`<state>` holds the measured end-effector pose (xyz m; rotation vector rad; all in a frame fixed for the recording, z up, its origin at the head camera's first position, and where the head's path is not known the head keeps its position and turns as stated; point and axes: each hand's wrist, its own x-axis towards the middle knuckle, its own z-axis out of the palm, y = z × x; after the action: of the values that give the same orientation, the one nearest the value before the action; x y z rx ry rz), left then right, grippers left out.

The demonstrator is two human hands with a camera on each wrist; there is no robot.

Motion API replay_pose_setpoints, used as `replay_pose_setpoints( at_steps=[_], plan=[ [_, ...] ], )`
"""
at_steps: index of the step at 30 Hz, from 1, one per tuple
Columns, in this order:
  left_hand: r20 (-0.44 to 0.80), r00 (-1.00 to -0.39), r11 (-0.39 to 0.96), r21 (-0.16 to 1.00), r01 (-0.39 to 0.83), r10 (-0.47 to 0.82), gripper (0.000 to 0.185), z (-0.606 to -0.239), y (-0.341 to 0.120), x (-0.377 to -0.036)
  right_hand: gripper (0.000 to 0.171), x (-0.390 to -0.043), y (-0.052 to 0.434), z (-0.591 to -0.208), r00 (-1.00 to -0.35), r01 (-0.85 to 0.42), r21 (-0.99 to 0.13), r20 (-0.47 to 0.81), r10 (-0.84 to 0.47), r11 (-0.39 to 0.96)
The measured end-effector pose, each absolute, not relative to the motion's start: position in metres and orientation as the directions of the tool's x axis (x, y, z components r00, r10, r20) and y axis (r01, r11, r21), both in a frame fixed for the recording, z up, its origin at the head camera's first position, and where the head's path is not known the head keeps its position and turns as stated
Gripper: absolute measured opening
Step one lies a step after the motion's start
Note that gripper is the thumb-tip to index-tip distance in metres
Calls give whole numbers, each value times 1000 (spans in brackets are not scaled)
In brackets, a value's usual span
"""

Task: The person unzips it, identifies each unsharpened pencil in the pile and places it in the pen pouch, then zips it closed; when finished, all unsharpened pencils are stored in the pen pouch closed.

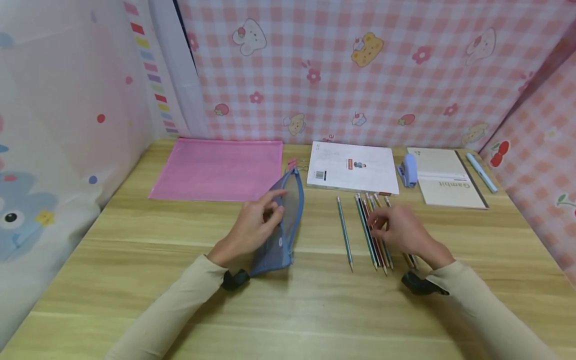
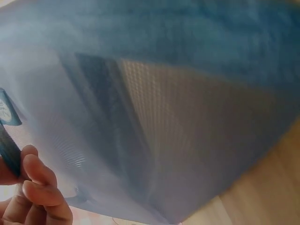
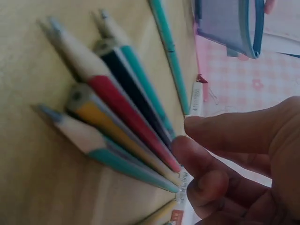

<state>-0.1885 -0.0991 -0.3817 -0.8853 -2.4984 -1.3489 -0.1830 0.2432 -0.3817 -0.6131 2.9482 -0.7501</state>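
My left hand (image 1: 254,225) pinches the blue edge of a mesh zipper pouch (image 1: 271,252), which stands tilted with its mouth gaping. In the left wrist view, the see-through mesh (image 2: 201,126) fills most of the picture, and the fingers (image 2: 44,187) grip its trim at the lower left. Over a row of pencils (image 1: 370,235) hovers my right hand (image 1: 400,230), its thumb and forefinger slightly apart. The right wrist view has those fingertips right beside a red pencil (image 3: 126,112), with nothing between them. One teal pencil (image 1: 344,232) lies apart, between the pouch and the row.
Along the back lie a pink folder (image 1: 220,170), a white book (image 1: 353,167), a purple stapler (image 1: 408,171), a beige notebook (image 1: 450,182) and a light-blue pen (image 1: 481,172). Small clips (image 1: 292,163) sit behind the pouch. Patterned cloth (image 1: 337,75) hangs behind the wooden table (image 1: 315,320).
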Motion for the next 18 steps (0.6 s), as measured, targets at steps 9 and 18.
replay_pose_setpoints(
  at_steps=[9, 18],
  plan=[
    [413, -809, 414, 706, 574, 417, 37, -381, -100, -186, 6, -184, 232, -385, -893, -432, -348, 34, -449, 832],
    [403, -813, 422, 706, 568, 420, 37, -381, -98, -185, 9, -187, 228, -387, -888, -436, -356, 19, -460, 827]
  ],
)
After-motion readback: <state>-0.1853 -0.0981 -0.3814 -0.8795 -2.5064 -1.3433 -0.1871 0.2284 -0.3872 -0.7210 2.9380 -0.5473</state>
